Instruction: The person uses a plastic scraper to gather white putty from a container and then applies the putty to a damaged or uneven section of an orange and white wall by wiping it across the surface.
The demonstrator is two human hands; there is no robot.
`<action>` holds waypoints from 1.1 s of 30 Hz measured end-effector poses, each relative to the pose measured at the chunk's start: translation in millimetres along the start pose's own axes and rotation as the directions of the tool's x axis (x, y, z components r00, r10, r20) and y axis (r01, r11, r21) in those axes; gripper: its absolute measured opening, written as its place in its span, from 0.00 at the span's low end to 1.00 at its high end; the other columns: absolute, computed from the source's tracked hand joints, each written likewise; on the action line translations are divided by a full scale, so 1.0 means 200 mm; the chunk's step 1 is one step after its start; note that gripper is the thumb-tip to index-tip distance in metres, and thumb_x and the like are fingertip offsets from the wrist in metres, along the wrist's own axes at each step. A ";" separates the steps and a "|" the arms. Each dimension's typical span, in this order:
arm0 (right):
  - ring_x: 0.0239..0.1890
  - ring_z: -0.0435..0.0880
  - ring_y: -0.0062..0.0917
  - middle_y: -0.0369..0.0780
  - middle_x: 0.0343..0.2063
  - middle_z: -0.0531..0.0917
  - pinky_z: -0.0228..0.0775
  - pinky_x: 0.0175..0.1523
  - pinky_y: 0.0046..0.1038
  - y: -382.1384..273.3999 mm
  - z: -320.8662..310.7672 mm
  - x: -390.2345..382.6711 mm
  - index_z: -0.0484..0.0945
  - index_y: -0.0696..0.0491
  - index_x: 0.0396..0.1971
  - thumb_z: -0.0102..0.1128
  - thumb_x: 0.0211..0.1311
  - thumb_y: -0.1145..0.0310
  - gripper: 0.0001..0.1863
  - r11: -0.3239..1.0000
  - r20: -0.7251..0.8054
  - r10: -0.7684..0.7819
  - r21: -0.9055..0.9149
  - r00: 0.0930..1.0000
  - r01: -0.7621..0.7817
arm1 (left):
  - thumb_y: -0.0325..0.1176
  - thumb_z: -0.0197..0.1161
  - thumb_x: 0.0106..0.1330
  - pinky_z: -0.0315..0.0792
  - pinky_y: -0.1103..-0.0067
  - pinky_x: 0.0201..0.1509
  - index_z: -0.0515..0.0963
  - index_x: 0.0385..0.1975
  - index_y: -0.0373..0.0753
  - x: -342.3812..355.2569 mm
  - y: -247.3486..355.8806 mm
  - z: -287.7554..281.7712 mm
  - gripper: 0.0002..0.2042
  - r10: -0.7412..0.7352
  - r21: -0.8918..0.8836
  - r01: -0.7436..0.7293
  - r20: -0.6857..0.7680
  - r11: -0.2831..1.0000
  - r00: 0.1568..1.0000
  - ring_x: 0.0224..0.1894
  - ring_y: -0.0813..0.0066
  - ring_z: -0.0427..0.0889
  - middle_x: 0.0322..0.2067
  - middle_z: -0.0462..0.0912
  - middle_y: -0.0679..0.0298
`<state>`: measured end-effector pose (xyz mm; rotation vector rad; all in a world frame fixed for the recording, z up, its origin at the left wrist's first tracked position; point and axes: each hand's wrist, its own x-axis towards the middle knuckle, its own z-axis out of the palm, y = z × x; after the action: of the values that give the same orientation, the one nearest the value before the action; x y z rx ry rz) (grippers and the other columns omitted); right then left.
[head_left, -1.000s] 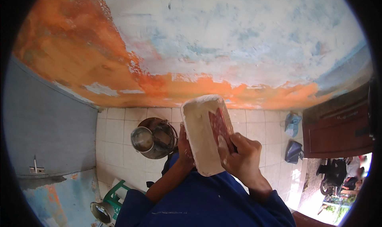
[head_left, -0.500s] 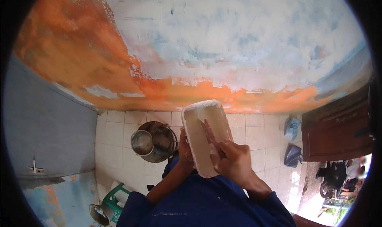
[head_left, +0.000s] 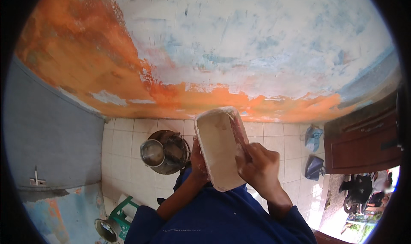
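A rectangular, cream-crusted tub (head_left: 214, 112) is tilted in front of my body, with smooth beige putty (head_left: 217, 147) inside. My left hand (head_left: 198, 163) is closed around the tub's left side, its thumb at the outer wall. My right hand (head_left: 260, 165) grips a narrow, reddish putty knife (head_left: 238, 132). The knife lies along the tub's right inner side, pointing away from me. Its handle is mostly hidden in my fist.
Ahead stands a wall (head_left: 257, 43), coated white over orange paint. A dark round container with a metal pot (head_left: 152, 153) stands on the tiled floor at left. Further left is a green plastic stool (head_left: 124, 212). Bags (head_left: 314, 167) lie near the brown door (head_left: 359, 145).
My right hand has moved right, taking the putty knife from the tub's middle to its right side. The left hand keeps its hold on the tub.
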<state>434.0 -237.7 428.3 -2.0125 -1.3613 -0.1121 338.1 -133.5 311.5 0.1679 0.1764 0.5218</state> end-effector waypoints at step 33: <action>0.14 0.77 0.34 0.39 0.14 0.74 0.68 0.18 0.33 0.00 0.04 -0.08 0.74 0.53 0.23 0.65 0.45 0.76 0.07 0.980 0.100 -0.060 0.194 0.993 0.040 | 0.56 0.35 0.73 0.70 0.66 0.61 0.62 0.62 0.39 -0.02 0.02 -0.03 0.29 0.079 -0.107 -0.076 0.017 0.991 0.997 0.56 0.61 0.74 0.56 0.72 0.55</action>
<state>423.8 -244.9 415.8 -1.8453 -1.4317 0.1011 332.1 -130.7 306.5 0.0768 0.1217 0.6052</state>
